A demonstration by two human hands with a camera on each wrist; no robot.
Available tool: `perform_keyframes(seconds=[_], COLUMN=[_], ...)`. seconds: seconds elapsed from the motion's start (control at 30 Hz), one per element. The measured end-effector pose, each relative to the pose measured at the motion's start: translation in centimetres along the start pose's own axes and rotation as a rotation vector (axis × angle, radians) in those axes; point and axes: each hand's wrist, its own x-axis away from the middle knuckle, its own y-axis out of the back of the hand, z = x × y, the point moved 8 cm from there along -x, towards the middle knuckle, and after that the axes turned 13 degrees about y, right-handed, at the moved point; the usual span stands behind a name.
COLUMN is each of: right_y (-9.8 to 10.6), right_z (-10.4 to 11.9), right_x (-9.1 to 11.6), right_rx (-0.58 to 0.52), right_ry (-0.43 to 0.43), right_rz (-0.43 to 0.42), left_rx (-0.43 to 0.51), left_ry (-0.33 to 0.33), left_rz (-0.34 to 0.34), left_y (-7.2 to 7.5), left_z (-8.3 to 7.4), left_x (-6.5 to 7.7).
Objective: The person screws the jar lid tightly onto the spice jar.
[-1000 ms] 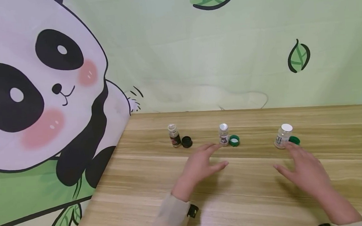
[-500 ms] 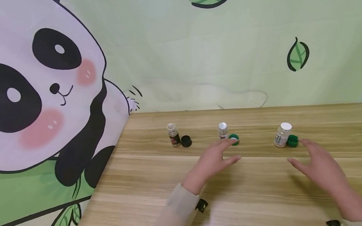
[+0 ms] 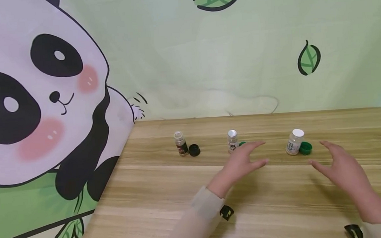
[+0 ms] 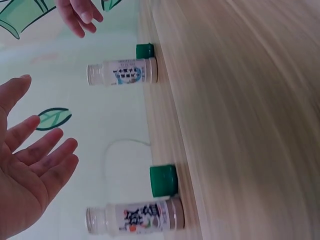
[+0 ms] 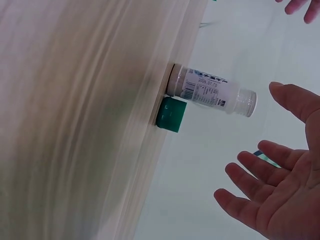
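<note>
Three small clear seasoning bottles stand in a row on the wooden table, each with its cap off beside it. The left bottle has a dark label and a black cap. A white-labelled bottle in the middle has a green cap, mostly hidden behind my left hand in the head view. At the right, another white-labelled bottle has a green cap touching or close to its base. My left hand hovers before the middle bottle, fingers spread. Beyond the right green cap, my right hand hovers with nothing in it.
The wooden table meets a green cloth backdrop along its back edge. A large printed panda covers the cloth on the left. Black straps sit at both wrists.
Both hands have shifted to the right. My left hand has passed from in front of the middle bottle to its green cap; my right hand has left the right bottle's front. Bottles and caps stay put.
</note>
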Motion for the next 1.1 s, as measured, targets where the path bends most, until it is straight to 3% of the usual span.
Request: perform_keyframes(seconds=[0.27,0.57,0.97,1.1], right_y=[-0.2,-0.6,-1.5,-1.7], right_z=[-0.9,-2.3,-3.0,-3.3], right_x=[-1.0,-1.8,-2.9,-3.3], right_rx=[-0.037,-0.046,-0.087,-0.087], right_ry=[-0.01,-0.025,-0.026,-0.035], right_rz=[0.02,0.05,0.088,0.106], left_rx=[0.121,0.089,0.099,0.156], left_ry=[0.044,0.048,0.103,0.123], left_rz=[0.04,0.017,0.027,0.033], left_y=[-1.4,-2.1,-3.6,-4.2], left_z=[-0.4,-1.3,-2.8,-3.3], left_x=[-1.8,-3.4,-5.5,-5.9])
